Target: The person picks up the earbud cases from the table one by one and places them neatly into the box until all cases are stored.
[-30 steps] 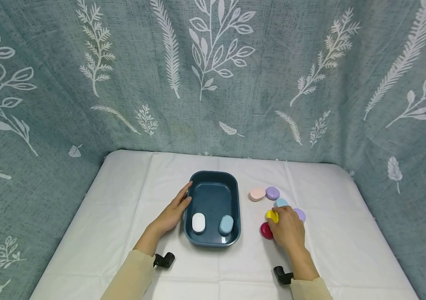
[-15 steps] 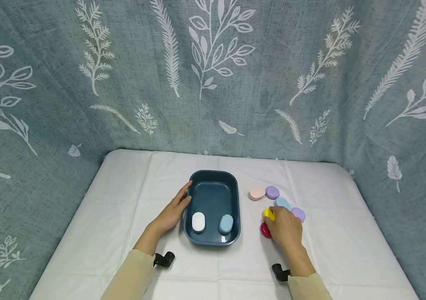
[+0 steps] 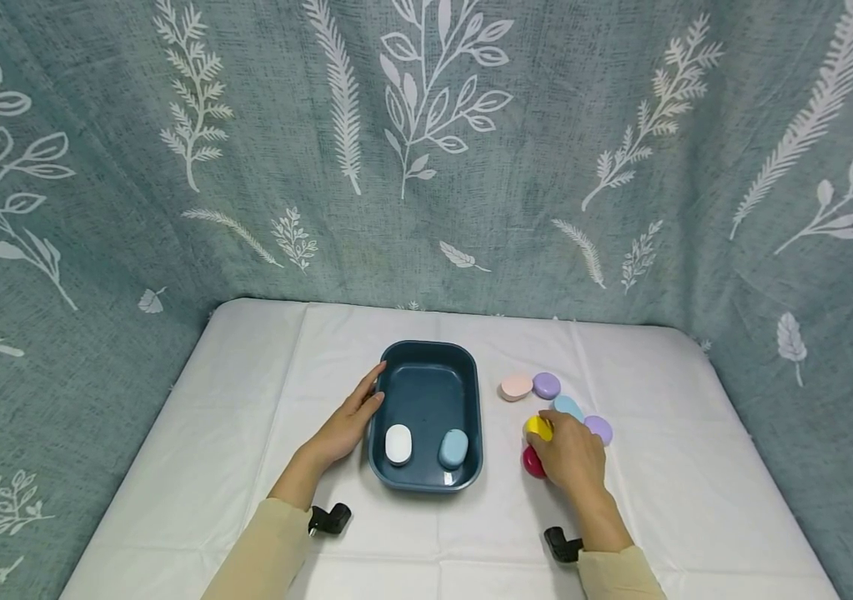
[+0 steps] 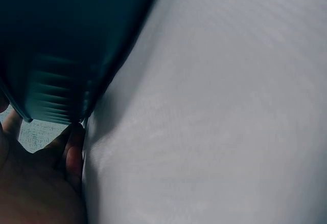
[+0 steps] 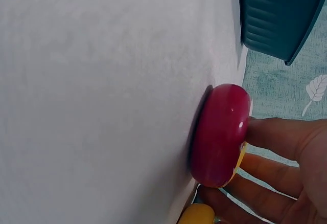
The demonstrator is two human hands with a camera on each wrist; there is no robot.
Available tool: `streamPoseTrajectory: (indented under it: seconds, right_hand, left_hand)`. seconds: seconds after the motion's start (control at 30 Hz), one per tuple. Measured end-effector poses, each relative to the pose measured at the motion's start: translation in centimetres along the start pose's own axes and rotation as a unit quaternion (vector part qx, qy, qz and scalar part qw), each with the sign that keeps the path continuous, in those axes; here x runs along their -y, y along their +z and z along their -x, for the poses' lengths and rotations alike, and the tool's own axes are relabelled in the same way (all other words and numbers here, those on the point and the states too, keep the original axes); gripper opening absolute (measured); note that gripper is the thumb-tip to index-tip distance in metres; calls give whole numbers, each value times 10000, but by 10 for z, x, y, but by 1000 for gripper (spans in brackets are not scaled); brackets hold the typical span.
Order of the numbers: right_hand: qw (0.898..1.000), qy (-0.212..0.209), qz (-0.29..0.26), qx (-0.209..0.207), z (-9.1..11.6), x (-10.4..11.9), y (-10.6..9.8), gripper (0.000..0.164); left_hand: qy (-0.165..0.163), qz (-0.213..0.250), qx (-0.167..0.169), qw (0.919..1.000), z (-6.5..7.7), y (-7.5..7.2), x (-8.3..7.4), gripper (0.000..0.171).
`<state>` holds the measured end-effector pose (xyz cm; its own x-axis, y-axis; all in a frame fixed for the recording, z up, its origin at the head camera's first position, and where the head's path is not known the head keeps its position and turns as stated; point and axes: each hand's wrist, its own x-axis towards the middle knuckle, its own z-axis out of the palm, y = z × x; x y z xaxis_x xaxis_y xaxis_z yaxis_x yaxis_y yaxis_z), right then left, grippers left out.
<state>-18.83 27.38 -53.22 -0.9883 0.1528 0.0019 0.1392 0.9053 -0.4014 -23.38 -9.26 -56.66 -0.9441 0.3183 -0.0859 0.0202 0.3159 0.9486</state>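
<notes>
My left hand [image 3: 342,429] rests along the left wall of a dark teal tray [image 3: 426,483], its fingers extended and touching the side. Inside the tray lie a white rounded oval piece [image 3: 398,445] and a blue-grey one [image 3: 453,449]. To the right, my right hand [image 3: 572,450] pinches a yellow rounded piece [image 3: 538,427] between thumb and fingers, low over the cloth. A glossy red rounded piece [image 5: 220,134] lies right beside it, partly under the hand in the head view. The right wrist view shows the red piece covering most of the yellow.
Beyond the right hand lie a light pink piece [image 3: 515,387], two purple pieces [image 3: 547,385] and a light blue one [image 3: 567,407]. White cloth [image 3: 268,400] covers the table. A patterned green-grey curtain [image 3: 426,250] stands behind and at both sides.
My right hand has shifted slightly left with the yellow piece, uncovering more of the light blue and right-hand purple pieces. My left hand and the tray have kept their place.
</notes>
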Motion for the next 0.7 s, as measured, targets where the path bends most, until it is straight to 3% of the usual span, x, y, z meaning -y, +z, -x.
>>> streamPoseTrajectory:
  seconds: [0.7]
  right_hand:
    - [9992,14,-389,-64,4,12,-11,50]
  left_hand:
    - [-78,-15,-68,9999,1,1,-1,51]
